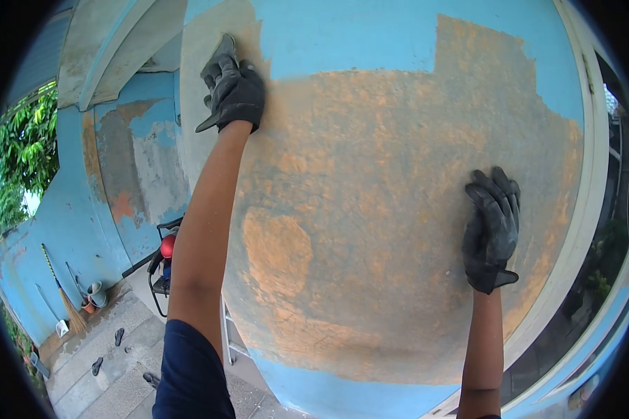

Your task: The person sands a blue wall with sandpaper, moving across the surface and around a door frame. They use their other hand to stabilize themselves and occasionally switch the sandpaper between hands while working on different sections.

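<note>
Both hands wear black gloves. My left hand (pixel 234 91) is raised at the upper left of the wall, pressing a thin dark sheet that looks like sandpaper (pixel 225 46) against the surface. Its fingers lie over the sheet, so part of it is hidden. My right hand (pixel 493 227) rests on the wall at the right, fingers stretched upward, with nothing visible in it. Between them, the wall (pixel 377 195) shows a rough patch of grey and orange-tan, with blue paint (pixel 349 35) around it at the top and bottom.
A window frame (pixel 586 174) runs down the right side. Below left are a ladder (pixel 232 342), a black chair (pixel 162 285) with a red round object (pixel 168 246), a broom (pixel 71 314), buckets (pixel 98 295) and loose footwear (pixel 97 365) on the paving.
</note>
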Available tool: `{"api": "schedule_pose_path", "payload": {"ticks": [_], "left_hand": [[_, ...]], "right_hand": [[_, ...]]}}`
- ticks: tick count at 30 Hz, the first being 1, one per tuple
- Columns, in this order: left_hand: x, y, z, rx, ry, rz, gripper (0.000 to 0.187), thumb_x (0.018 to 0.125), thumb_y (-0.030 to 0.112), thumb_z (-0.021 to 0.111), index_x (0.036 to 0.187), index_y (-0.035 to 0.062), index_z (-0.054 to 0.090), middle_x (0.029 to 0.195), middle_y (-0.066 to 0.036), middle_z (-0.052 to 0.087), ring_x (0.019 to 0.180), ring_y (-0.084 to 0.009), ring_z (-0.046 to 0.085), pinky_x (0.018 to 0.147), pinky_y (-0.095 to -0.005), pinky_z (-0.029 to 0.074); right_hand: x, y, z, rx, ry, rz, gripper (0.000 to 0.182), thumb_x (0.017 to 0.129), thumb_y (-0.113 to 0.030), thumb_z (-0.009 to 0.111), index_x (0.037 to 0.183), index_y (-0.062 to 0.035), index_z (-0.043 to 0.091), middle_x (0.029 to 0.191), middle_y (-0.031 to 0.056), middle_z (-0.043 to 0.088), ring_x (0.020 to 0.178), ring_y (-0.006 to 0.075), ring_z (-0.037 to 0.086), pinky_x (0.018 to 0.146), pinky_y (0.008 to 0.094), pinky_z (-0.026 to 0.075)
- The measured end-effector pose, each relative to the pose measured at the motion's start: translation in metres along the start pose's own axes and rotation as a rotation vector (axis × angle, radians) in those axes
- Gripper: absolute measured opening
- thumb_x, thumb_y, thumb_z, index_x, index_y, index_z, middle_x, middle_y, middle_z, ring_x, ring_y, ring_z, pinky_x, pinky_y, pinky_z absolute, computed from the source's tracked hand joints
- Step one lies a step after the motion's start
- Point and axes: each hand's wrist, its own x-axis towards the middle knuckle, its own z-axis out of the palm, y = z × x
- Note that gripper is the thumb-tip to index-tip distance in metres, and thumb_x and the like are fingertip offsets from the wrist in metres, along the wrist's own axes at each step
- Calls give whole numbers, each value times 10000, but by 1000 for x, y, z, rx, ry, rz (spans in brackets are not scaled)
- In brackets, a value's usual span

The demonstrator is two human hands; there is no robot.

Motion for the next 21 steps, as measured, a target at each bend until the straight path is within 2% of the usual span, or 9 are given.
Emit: {"api": "schedule_pose_path", "payload": {"ticks": [4, 6, 12, 13, 14, 16, 17, 20, 21], "left_hand": [[-79, 93, 2, -18, -2, 583, 581, 1021, 242, 464, 1542, 1, 371, 1500, -219, 494, 1422, -358, 432, 1147, -449, 416], [-107, 134, -6, -801, -321, 500, 587, 1057, 325, 374, 1574, 48, 335, 1566, -124, 448, 1424, -302, 432, 1196, -445, 341], [-100, 117, -12, -236, -249, 721, 555, 1020, 366, 472, 1507, 101, 450, 1498, -169, 502, 1380, -337, 475, 1133, -535, 353], [-88, 104, -31, -105, -171, 587, 539, 991, 198, 529, 1512, 82, 456, 1557, -215, 438, 1434, -373, 424, 1171, -516, 315], [-83, 83, -39, -111, -176, 440, 540, 979, 170, 548, 1499, 48, 468, 1512, -268, 460, 1374, -436, 461, 1152, -556, 322], [-94, 30, -31, 36, -77, 249, 562, 1025, 287, 512, 1532, 62, 421, 1538, -245, 448, 1451, -407, 385, 1156, -571, 319], [-116, 16, -21, 83, -170, 246, 562, 1046, 308, 468, 1547, 64, 402, 1563, -220, 432, 1488, -378, 340, 1184, -548, 294], [-202, 36, -15, 2056, 439, 623, 605, 1078, 398, 349, 1590, 74, 339, 1632, -147, 372, 1542, -313, 269, 1241, -493, 236], [-231, 58, -19, 2619, 856, 713, 629, 1082, 433, 318, 1602, 80, 319, 1650, -129, 351, 1548, -300, 260, 1254, -480, 221]], "right_hand": [[0, 1, 0, 11, 19, -32, 166, 895, -83, 625, 1008, -85, 746, 1181, 93, 750, 1254, 349, 627, 1119, 525, 417], [-1, 4, 0, 38, 24, -32, 171, 894, -79, 623, 1013, -80, 746, 1181, 99, 747, 1253, 349, 628, 1120, 528, 418], [-8, 13, -7, 141, 85, 22, 201, 874, -63, 636, 1041, -66, 748, 1181, 121, 739, 1251, 348, 630, 1124, 535, 418], [-10, 14, -7, 133, 79, 28, 213, 869, -57, 636, 1048, -64, 749, 1180, 125, 738, 1252, 350, 630, 1125, 536, 418], [-10, 13, -9, 141, 74, 29, 213, 869, -57, 636, 1048, -64, 749, 1180, 125, 738, 1252, 350, 630, 1125, 536, 418], [-10, 11, -12, 100, 30, 4, 225, 859, -49, 636, 1052, -62, 752, 1181, 128, 739, 1259, 352, 626, 1129, 530, 416], [-11, 11, -12, 110, 27, 9, 225, 859, -49, 636, 1052, -62, 752, 1181, 128, 739, 1259, 352, 626, 1129, 530, 416], [-9, 9, -10, 62, 9, -7, 235, 870, -40, 607, 1056, -46, 751, 1182, 138, 739, 1266, 360, 621, 1135, 531, 406], [-7, 5, -11, 63, 11, 2, 231, 874, -42, 602, 1053, -35, 749, 1181, 144, 739, 1265, 365, 620, 1139, 531, 399]]}}
